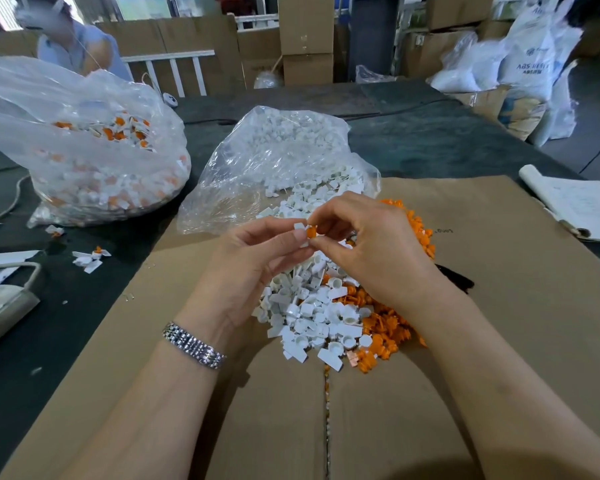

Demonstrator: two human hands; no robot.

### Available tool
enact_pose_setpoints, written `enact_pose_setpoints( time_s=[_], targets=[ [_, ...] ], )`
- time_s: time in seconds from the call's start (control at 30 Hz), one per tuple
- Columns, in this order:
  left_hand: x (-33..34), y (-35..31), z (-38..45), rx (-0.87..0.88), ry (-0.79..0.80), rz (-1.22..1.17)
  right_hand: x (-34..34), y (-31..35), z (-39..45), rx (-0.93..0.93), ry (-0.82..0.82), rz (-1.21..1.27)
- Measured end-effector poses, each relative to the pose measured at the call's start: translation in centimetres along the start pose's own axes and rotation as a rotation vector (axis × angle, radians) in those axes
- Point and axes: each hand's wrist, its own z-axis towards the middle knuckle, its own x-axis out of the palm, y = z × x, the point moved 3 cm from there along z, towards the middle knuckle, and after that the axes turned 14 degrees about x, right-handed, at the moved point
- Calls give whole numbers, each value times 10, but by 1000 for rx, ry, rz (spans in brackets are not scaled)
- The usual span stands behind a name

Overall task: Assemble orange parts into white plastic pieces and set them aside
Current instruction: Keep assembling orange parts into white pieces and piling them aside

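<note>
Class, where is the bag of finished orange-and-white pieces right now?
In the head view, the bag of finished pieces sits on the dark table at far left, beside the bag of white pieces.

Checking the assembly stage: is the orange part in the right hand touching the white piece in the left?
Touching. The head view shows the orange part pressed against the white piece, no gap between them.

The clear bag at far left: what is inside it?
The bag holds white pieces with orange parts fitted, apparently finished ones. Those at the top show clearly; lower ones blur behind the crinkled plastic, and its bottom is hidden.
</note>
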Motion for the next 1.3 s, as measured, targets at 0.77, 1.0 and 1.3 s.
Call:
enact_pose_setpoints(
  time_s=[0.77, 1.0, 1.3],
  targets=[
    [-5, 7, 0, -131, -139, 45, -13, -20, 6, 180, 13, -170],
    [-9, 2, 1, -144, -164, 46, -26, -68, 2, 656, 233, -635],
    [-2, -1, -3, -163, -198, 5, -20, -62, 1, 644, 255, -648]
  ],
)
